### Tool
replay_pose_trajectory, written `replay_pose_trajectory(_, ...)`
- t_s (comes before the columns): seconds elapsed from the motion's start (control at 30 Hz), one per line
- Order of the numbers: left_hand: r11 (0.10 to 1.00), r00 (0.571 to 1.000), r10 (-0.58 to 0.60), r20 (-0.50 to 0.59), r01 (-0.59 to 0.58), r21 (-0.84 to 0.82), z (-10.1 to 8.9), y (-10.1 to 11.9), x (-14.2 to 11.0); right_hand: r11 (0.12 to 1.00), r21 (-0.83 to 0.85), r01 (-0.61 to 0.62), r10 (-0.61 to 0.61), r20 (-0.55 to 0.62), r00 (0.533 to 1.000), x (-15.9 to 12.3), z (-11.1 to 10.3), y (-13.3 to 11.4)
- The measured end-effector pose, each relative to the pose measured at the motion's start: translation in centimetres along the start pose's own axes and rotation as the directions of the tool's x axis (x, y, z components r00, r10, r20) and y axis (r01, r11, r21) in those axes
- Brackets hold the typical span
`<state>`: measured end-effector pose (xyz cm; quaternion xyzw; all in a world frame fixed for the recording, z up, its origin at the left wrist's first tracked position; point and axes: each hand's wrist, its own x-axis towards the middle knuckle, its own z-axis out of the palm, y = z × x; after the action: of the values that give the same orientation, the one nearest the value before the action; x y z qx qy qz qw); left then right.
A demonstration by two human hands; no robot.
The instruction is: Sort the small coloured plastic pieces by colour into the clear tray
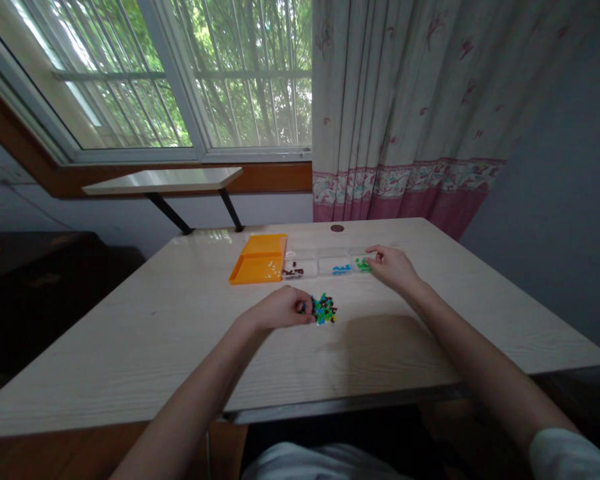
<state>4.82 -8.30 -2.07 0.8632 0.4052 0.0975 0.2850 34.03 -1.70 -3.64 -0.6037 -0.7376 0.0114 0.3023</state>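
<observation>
A small heap of mixed coloured beads (324,309) lies in the middle of the pale wooden table (145,347). My left hand (281,309) rests at the heap's left edge, fingers curled in a pinch on the beads. Behind it stands a clear compartment box (325,263) holding dark beads, blue beads (341,269) and green beads (363,265) in separate cells. My right hand (393,265) hovers at the box's right end, over the green cell, fingertips pinched together; what they hold is too small to make out.
The box's orange lid (260,259) lies open to the left of the clear cells. A small round brown disc (337,228) sits near the table's far edge. A narrow shelf (165,180) juts under the window; a flowered curtain (405,113) hangs at the back right.
</observation>
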Motion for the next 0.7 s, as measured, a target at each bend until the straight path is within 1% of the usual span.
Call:
replay_pose_trajectory(0.1, 0.998, 0.998, 0.019, -0.059, -0.023, -0.06, 0.4, -0.2, 0.3, 0.994, 0.094, 0.053, -0.057, 0.049, 0.997, -0.8, 0.4, -1.7)
replay_pose_trajectory(0.17, 0.996, 0.993, 0.017, -0.119, -0.027, -0.083, 0.7, -0.4, 0.5, 0.972, 0.202, 0.122, -0.153, 0.149, 0.977, -1.6, 1.0, -3.3)
replay_pose_trajectory(0.2, 0.996, 0.988, 0.014, -0.153, -0.028, -0.086, 0.9, -0.5, 0.7, 0.952, 0.263, 0.155, -0.214, 0.212, 0.953, -2.2, 1.4, -4.1)
replay_pose_trajectory(0.27, 0.997, 0.973, 0.019, -0.231, -0.035, -0.063, 1.3, -0.6, 0.9, 0.908, 0.364, 0.207, -0.331, 0.322, 0.887, -3.2, 2.2, -5.7)
replay_pose_trajectory(0.33, 0.999, 0.952, 0.045, -0.302, -0.045, 0.008, 1.5, -0.6, 1.0, 0.874, 0.432, 0.222, -0.394, 0.363, 0.845, -4.0, 2.9, -6.9)
replay_pose_trajectory(0.37, 0.997, 0.942, 0.068, -0.328, -0.051, 0.058, 1.5, -0.6, 1.0, 0.863, 0.453, 0.222, -0.408, 0.367, 0.836, -4.3, 3.2, -7.3)
replay_pose_trajectory(0.43, 0.984, 0.925, 0.119, -0.362, -0.063, 0.165, 1.5, -0.6, 0.9, 0.853, 0.479, 0.208, -0.409, 0.364, 0.837, -4.6, 3.6, -7.7)
replay_pose_trajectory(0.53, 0.955, 0.909, 0.185, -0.373, -0.078, 0.285, 1.5, -0.6, 0.8, 0.856, 0.488, 0.168, -0.371, 0.354, 0.859, -4.6, 3.9, -7.6)
replay_pose_trajectory(0.63, 0.936, 0.91, 0.21, -0.358, -0.081, 0.342, 1.5, -0.6, 0.7, 0.859, 0.496, 0.125, -0.333, 0.358, 0.872, -4.4, 4.1, -7.4)
replay_pose_trajectory(0.7, 0.932, 0.916, 0.208, -0.342, -0.08, 0.353, 1.5, -0.5, 0.7, 0.851, 0.515, 0.102, -0.33, 0.374, 0.867, -4.4, 4.1, -7.4)
